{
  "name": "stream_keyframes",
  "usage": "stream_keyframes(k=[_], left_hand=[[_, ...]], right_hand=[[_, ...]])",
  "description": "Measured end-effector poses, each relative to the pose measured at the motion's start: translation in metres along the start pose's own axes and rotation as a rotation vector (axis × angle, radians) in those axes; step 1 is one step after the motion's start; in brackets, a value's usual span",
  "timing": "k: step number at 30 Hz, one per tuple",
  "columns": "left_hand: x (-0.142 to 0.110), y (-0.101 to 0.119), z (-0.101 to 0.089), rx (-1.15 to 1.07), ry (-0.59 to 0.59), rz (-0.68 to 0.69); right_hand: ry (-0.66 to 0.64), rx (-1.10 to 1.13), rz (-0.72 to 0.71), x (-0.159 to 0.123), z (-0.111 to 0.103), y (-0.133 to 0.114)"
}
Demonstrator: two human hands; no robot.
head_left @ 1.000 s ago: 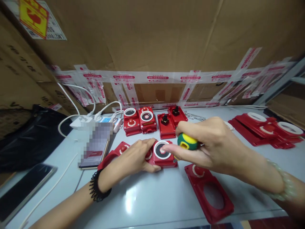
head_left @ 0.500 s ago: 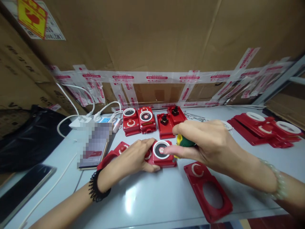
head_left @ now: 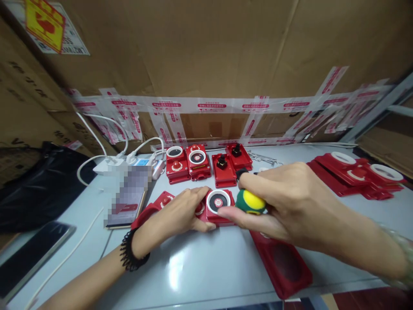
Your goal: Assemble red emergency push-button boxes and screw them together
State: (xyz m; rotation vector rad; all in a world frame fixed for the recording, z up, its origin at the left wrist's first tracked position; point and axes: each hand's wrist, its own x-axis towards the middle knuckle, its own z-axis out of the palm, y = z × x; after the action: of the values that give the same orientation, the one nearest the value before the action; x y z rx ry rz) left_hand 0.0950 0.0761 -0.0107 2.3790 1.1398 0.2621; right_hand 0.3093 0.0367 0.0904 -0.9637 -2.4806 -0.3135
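Note:
My left hand point(head_left: 183, 211) is wrapped over the left part of a red alarm-like box point(head_left: 218, 201) with a white ring and dark round face, pressing it on the table. My right hand point(head_left: 287, 198) grips a screwdriver point(head_left: 251, 201) by its green and yellow handle, at the box's right end. The screwdriver's tip is hidden. Under my right wrist lies a loose red cover point(head_left: 280, 267) with a large round hole. Behind the box are two open red housings, one nearer point(head_left: 226, 175) and one farther point(head_left: 241, 160), each with a black part standing inside.
Two red boxes with covers, left point(head_left: 177, 170) and right point(head_left: 197, 165), stand behind my left hand. Stacked red covers point(head_left: 355, 174) lie far right. A phone point(head_left: 129, 202), a power strip point(head_left: 111, 165) with white cables and a dark tablet-like device point(head_left: 35, 258) are left. Cardboard point(head_left: 213, 51) walls the back.
My right hand has turned and the screwdriver handle has tipped, showing its yellow end towards me. My left hand and the box stay nearly in place.

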Motion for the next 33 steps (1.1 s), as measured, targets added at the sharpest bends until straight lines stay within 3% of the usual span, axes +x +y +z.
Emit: stream_keyframes(k=[3, 8, 10, 14, 16, 20, 26, 33], left_hand=[[0.0, -0.001, 0.001, -0.019, 0.001, 0.02], [-0.001, -0.002, 0.001, 0.028, 0.015, 0.011], [-0.002, -0.001, 0.0, 0.029, 0.01, 0.014], [-0.001, 0.001, -0.001, 0.041, -0.007, -0.018], [-0.001, 0.002, -0.001, 0.038, -0.007, -0.024], [-0.001, 0.002, -0.001, 0.048, 0.0, -0.016], [0.0, 0.003, -0.002, 0.049, -0.003, -0.004], [-0.001, 0.0, 0.0, 0.084, 0.0, 0.019]], right_hand=[[0.121, -0.036, 0.05, 0.002, 0.011, 0.001], [0.186, 0.397, -0.038, -0.001, 0.025, 0.011], [0.157, 0.447, -0.032, -0.004, 0.022, 0.013], [-0.115, 0.294, -0.012, -0.006, 0.001, 0.011], [-0.188, 0.228, -0.004, -0.005, -0.007, 0.009], [-0.166, 0.149, 0.006, -0.001, -0.006, 0.008], [0.024, -0.15, 0.065, 0.004, 0.009, 0.005], [-0.076, 0.005, 0.117, 0.004, 0.013, 0.005]])
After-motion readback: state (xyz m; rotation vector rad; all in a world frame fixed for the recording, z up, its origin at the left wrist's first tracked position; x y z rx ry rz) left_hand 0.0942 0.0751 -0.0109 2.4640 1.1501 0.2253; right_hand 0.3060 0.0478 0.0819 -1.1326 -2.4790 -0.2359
